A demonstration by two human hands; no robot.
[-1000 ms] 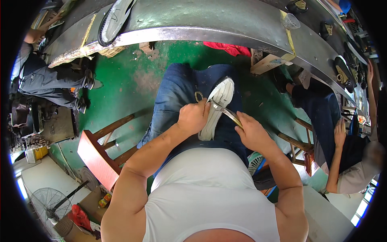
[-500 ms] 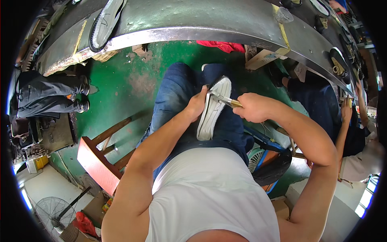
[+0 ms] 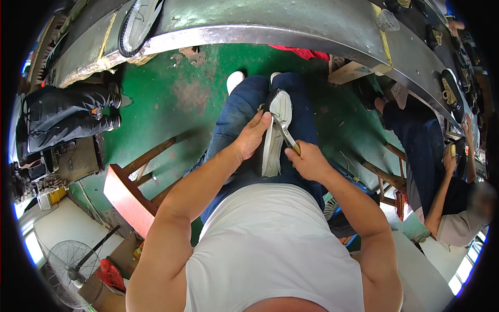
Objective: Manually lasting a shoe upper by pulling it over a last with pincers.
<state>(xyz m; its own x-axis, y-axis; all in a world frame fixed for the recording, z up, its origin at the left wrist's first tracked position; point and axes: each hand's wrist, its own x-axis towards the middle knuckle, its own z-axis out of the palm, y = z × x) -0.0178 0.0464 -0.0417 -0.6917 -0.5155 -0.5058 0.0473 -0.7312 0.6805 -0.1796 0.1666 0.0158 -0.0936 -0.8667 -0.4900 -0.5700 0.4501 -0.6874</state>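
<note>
A shoe (image 3: 281, 108) lies sole side up on my lap, its white bottom showing, its dark toe pointing away from me. My left hand (image 3: 253, 136) grips its left edge near the toe, thumb on top and the other fingers partly hidden. In my right hand (image 3: 307, 160) is a pair of metal pincers (image 3: 285, 133) with a yellowish handle. The head of the pincers meets the shoe's left edge beside my left thumb. The tool lies slantwise across the white bottom and hides part of it.
A metal-topped bench (image 3: 249, 32) spans the far side, with another shoe (image 3: 136, 31) at its left and a clear cup (image 3: 387, 21) at its right. A red-topped wooden stool (image 3: 126, 200) is on my left, near a fan (image 3: 73, 273). Co-workers sit on both sides.
My right hand has come left and nearer to me, so the pincers now point more away from me. The shoe has turned to lie straighter along my lap. My left hand still holds it.
</note>
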